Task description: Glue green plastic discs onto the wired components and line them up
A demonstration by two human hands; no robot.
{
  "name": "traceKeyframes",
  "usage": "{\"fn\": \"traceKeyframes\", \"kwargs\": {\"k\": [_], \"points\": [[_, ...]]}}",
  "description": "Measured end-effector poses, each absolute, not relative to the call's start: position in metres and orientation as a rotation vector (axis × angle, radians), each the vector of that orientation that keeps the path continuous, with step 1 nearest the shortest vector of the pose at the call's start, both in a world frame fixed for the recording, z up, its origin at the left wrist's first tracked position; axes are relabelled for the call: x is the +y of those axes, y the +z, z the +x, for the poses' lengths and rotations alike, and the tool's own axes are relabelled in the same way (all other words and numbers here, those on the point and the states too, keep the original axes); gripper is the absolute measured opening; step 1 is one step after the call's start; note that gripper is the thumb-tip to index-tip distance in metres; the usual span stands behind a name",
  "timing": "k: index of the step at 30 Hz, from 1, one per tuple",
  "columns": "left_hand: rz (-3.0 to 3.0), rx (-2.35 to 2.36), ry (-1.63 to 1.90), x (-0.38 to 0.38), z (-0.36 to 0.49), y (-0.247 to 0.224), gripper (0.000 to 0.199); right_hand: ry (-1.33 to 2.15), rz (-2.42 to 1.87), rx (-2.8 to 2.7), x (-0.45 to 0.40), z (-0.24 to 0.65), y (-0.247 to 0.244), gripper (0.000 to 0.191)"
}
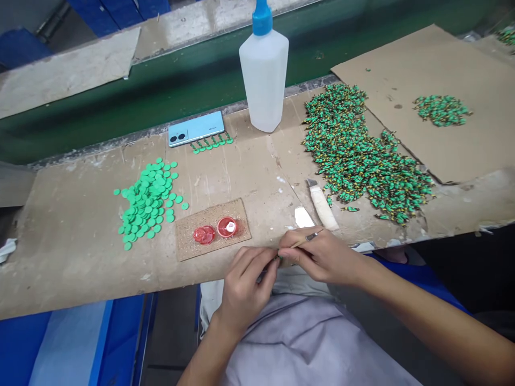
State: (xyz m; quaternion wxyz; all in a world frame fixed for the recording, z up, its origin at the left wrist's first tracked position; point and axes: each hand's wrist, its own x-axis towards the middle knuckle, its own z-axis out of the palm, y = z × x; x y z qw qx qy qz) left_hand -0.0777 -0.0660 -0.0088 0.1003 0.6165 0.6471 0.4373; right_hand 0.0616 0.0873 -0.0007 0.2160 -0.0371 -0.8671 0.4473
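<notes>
Left hand (247,289): fingers curled nearly closed, the thumb and fingertips pinching a small green piece (279,258), mostly hidden by the fingers, at the front edge of the workbench (92,268). Right hand (317,254): fingers closed around a thin tool (308,237) with a pale shaft and a metallic end, its other end meeting the left fingertips. Just beyond the right hand lie a white scrap (303,217) and a knife (323,206) with a white-wrapped handle. Near the left hand, a tan board (183,236) carries two small red cups (204,235); the right-hand one contains a white patch with a reddish mark, too small to read. Farther left, loose green discs (147,201) form a heap. Behind, a light-blue phone (193,130) bears a small brand mark, inverted and apparently "vivo"; slender stemmed pieces (208,147) on green discs line its near edge. To its right stands a translucent white bottle (265,80) with a blue cap. Right: a large pile of green, brown and yellow pieces (362,155); beyond, a cardboard sheet (475,145) bearing a smaller pile (442,111).
</notes>
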Motion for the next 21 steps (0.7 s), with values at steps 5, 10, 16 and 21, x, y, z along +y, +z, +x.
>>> {"fn": "traceKeyframes", "kwargs": {"k": [5,10,16,21], "points": [[1.826,1.901,1.286,-0.0662,-0.0781,-0.0105,0.024,1.193,-0.138,-2.454,0.0871,0.0615,-0.0022,0.040],[1.833,1.894,1.295,-0.0659,-0.0782,-0.0114,0.026,1.241,-0.142,-2.498,0.0901,0.0605,0.0016,0.041],[1.866,1.892,1.306,-0.0658,-0.0796,-0.0129,0.028,1.196,-0.097,-2.428,0.0888,0.0598,0.0056,0.037],[1.878,1.869,1.324,-0.0645,-0.0794,-0.0117,0.026,1.178,-0.103,-2.427,0.0868,0.0600,0.0033,0.033]]}}
